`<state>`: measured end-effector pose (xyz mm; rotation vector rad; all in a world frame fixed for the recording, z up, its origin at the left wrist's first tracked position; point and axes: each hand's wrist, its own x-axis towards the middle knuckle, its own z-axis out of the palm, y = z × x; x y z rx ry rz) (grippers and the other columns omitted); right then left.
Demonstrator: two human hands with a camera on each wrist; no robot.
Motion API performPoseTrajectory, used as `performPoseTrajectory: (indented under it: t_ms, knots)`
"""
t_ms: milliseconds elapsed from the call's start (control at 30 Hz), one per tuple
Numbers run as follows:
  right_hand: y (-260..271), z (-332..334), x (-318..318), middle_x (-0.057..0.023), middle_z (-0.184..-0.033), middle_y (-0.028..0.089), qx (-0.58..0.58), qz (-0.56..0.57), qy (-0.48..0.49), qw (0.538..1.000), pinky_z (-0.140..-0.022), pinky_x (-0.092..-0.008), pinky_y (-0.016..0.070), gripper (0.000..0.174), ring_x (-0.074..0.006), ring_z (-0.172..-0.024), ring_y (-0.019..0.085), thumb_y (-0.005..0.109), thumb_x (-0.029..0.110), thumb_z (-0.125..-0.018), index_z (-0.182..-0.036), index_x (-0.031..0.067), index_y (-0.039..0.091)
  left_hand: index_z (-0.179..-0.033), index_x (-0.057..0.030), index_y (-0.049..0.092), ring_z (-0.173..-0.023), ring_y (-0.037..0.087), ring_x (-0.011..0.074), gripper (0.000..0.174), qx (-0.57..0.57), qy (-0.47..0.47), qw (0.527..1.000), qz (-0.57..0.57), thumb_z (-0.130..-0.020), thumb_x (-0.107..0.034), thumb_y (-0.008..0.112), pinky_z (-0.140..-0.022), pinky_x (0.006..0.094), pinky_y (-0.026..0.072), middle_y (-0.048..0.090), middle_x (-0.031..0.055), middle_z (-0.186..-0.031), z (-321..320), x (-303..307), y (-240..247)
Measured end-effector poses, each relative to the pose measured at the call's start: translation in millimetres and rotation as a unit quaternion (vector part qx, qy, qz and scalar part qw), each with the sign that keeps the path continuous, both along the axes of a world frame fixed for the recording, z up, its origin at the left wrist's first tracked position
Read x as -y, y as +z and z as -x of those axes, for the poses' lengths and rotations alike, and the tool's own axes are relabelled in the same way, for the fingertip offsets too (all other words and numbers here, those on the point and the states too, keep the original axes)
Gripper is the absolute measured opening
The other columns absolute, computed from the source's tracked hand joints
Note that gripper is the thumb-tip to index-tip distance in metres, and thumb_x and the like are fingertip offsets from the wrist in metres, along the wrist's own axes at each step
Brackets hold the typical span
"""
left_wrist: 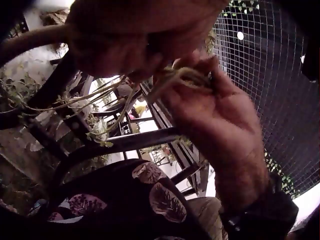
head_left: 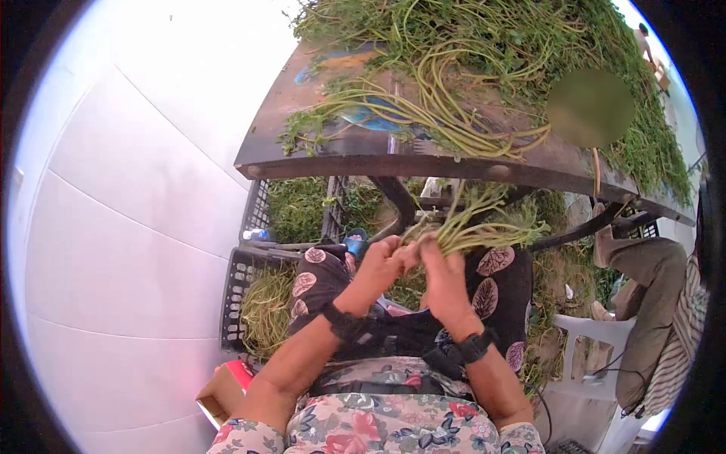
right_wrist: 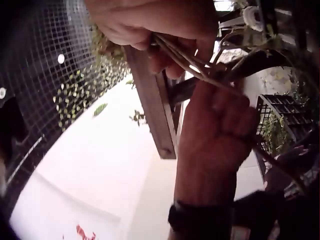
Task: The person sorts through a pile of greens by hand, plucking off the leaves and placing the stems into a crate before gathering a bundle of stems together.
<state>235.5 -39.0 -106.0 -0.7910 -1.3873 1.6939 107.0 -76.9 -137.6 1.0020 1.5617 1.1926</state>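
Note:
Both hands meet above the lap, in front of the table edge, around a small bunch of green stems point(head_left: 484, 231). The left hand point(head_left: 382, 265) grips the stems at their lower end, and in the right wrist view that hand point(right_wrist: 215, 125) has its fingers curled round them. Close beside it, the right hand point(head_left: 445, 284) pinches the same bunch; its leafy part fans out to the right. In the left wrist view the right hand point(left_wrist: 220, 110) shows thumb and fingers round a bent stem point(left_wrist: 172, 82).
Long stems point(head_left: 469, 136) and a large heap of greens point(head_left: 491, 38) lie on the table point(head_left: 265, 136). Black crates point(head_left: 234, 303) with greens stand at the left, near a cardboard box point(head_left: 219, 397). Another person point(head_left: 654, 303) and a white plastic chair point(head_left: 578, 348) are at the right.

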Motion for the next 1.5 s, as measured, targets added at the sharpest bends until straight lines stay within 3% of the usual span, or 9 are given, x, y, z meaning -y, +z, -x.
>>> performPoseTrajectory:
  t_ms: [100,233,667,867,1033,1100,1300,1400,1500]
  knots:
    - [-6,-13,-14,-0.0049,-0.079,0.055,-0.025,0.026,-0.048,0.998,-0.078,-0.0321,0.0424,0.027,-0.0173,-0.080,0.054,0.042,0.026,-0.095,-0.087,0.0030,0.052,-0.094,-0.0041,0.060,-0.055,0.038,0.0009,0.017,0.089,-0.001,0.996,0.025,-0.088,-0.018,0.052,-0.048,0.0179,0.0297,0.048,-0.0074,-0.067,3,16,16]
    - [-24,-19,-22,-0.0069,-0.085,0.055,-0.304,0.279,-0.018,0.911,-0.077,-0.0338,0.0457,0.021,-0.0221,-0.081,0.056,0.042,0.019,-0.094,-0.095,-0.0002,0.051,-0.092,-0.0041,0.059,-0.052,0.037,0.0001,0.013,0.086,-0.048,0.995,0.023,-0.086,-0.014,0.054,-0.045,0.0179,0.0288,0.046,-0.0080,-0.064,1,20,33]
    - [-23,-25,-24,-0.0034,-0.081,0.052,-0.313,0.276,0.025,0.908,-0.082,-0.0360,0.0454,0.018,-0.0196,-0.081,0.054,0.046,0.022,-0.094,-0.095,0.0047,0.051,-0.081,-0.0054,0.056,-0.051,0.038,0.0018,0.008,-0.062,-0.056,0.997,-0.005,-0.082,-0.013,0.054,-0.045,0.0201,0.0305,0.047,-0.0065,-0.062,3,16,33]
    - [-12,2,8,-0.0049,-0.084,0.058,-0.054,0.010,-0.013,0.998,-0.073,-0.0271,0.0437,0.021,-0.0131,-0.075,0.055,0.049,0.021,-0.092,-0.087,0.0017,0.054,-0.082,0.0028,0.058,-0.054,0.049,0.0129,0.016,-0.232,0.017,0.968,-0.093,-0.078,-0.013,0.056,-0.050,0.0283,0.0384,0.054,0.0093,-0.060,13,-1,-14]
    - [-1,-11,-10,0.0006,-0.074,0.051,-0.184,0.223,-0.066,0.955,-0.051,-0.0244,0.0372,0.018,-0.0069,-0.056,0.044,0.056,0.024,-0.087,-0.085,0.0059,0.053,-0.091,0.0024,0.056,-0.054,0.053,0.0198,0.017,-0.130,-0.007,0.990,-0.059,-0.079,-0.010,0.054,-0.052,0.0318,0.0406,0.056,0.0146,-0.063,-3,3,22]
    - [-14,-20,-19,0.0015,-0.072,0.050,-0.105,0.304,-0.048,0.946,-0.049,-0.0236,0.0347,0.019,-0.0067,-0.053,0.040,0.058,0.025,-0.086,-0.083,0.0072,0.053,-0.095,0.0020,0.056,-0.053,0.051,0.0193,0.018,-0.123,-0.047,0.986,-0.105,-0.081,-0.010,0.053,-0.052,0.0317,0.0401,0.057,0.0127,-0.064,-9,4,30]
    - [-21,-30,-24,0.0030,-0.074,0.051,-0.104,0.286,0.025,0.952,-0.049,-0.0224,0.0335,0.018,-0.0060,-0.058,0.046,0.061,0.025,-0.084,-0.089,0.0091,0.056,-0.107,0.0008,0.055,-0.062,0.048,0.0098,0.023,-0.278,-0.177,0.943,-0.046,-0.088,-0.012,0.050,-0.058,0.0235,0.0400,0.055,0.0014,-0.072,-17,16,44]
    - [-20,-30,-27,0.0003,-0.078,0.056,-0.125,0.299,-0.021,0.946,-0.049,-0.0242,0.0361,0.012,-0.0077,-0.063,0.049,0.061,0.017,-0.085,-0.092,0.0084,0.058,-0.106,0.0013,0.055,-0.061,0.047,0.0079,0.024,0.009,-0.150,0.988,0.032,-0.091,-0.016,0.045,-0.056,0.0213,0.0386,0.054,-0.0001,-0.073,-8,19,39]
    - [-20,-29,-27,-0.0011,-0.081,0.059,-0.145,0.307,-0.012,0.940,-0.051,-0.0252,0.0380,0.012,-0.0088,-0.067,0.050,0.060,0.015,-0.085,-0.095,0.0086,0.058,-0.102,0.0013,0.056,-0.060,0.046,0.0054,0.026,0.088,-0.136,0.982,0.098,-0.093,-0.019,0.043,-0.054,0.0199,0.0368,0.053,-0.0018,-0.071,-6,22,43]
